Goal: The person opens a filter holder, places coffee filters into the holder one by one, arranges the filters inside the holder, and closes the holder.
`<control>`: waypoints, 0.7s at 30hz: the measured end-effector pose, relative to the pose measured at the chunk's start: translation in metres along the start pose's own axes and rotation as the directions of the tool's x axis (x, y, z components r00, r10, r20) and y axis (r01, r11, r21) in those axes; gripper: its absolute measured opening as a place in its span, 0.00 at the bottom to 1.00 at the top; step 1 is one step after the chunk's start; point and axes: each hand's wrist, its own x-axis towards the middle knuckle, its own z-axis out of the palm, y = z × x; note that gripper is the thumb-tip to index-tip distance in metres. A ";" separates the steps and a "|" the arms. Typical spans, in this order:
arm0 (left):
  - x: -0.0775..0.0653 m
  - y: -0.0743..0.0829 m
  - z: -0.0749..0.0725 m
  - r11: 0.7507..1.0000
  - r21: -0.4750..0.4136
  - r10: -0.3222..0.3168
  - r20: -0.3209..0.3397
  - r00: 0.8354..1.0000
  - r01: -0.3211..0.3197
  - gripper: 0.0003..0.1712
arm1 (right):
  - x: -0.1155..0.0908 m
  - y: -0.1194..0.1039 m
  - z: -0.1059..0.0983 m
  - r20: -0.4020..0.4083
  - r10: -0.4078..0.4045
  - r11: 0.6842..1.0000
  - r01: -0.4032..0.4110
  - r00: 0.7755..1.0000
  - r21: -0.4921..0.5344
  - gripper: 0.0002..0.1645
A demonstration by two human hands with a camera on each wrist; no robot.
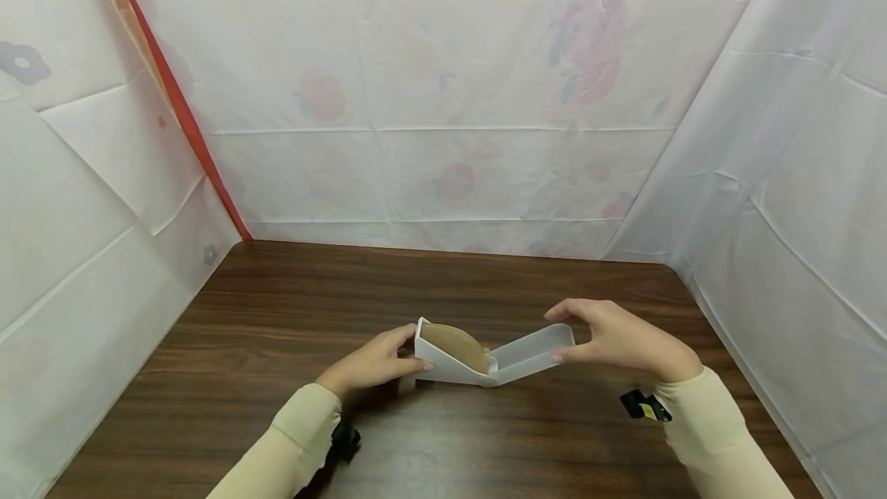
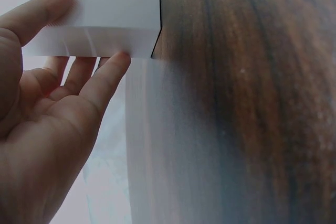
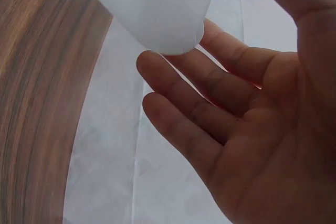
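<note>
In the head view, a white plastic box [image 1: 450,364] with a slanted opening stands low over the table. Tan, round-edged sheets like paper coffee filters [image 1: 453,343] fill it. My left hand [image 1: 370,364] grips the box's left end, thumb on the near face and fingers at the far side; the left wrist view shows this grip close up. Hinged at the box's right end, the translucent lid [image 1: 533,353] is swung out and slopes upward. My right hand [image 1: 617,337] holds the lid's free end between thumb and fingers; several fingertips [image 3: 149,64] show behind its rounded edge [image 3: 170,51].
A dark wood-grain table [image 1: 312,283] lies below. White printed sheets hang at the back [image 1: 416,98] and on both sides, with a red strip [image 1: 187,118] along the left corner. Black wrist devices [image 1: 344,441] are worn at both cuffs.
</note>
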 end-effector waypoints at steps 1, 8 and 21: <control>0.000 0.000 0.000 1.000 -0.002 -0.001 0.000 1.000 0.001 0.23 | -0.001 0.001 0.000 0.002 0.008 1.000 -0.008 1.000 0.001 0.35; 0.000 0.001 0.000 1.000 -0.009 0.002 0.000 1.000 -0.002 0.22 | -0.010 0.008 0.000 0.021 0.027 0.999 -0.028 0.999 0.026 0.35; 0.000 0.001 0.001 1.000 -0.001 -0.007 -0.002 1.000 0.007 0.23 | -0.018 0.016 0.005 0.056 0.044 0.995 -0.049 0.997 0.086 0.30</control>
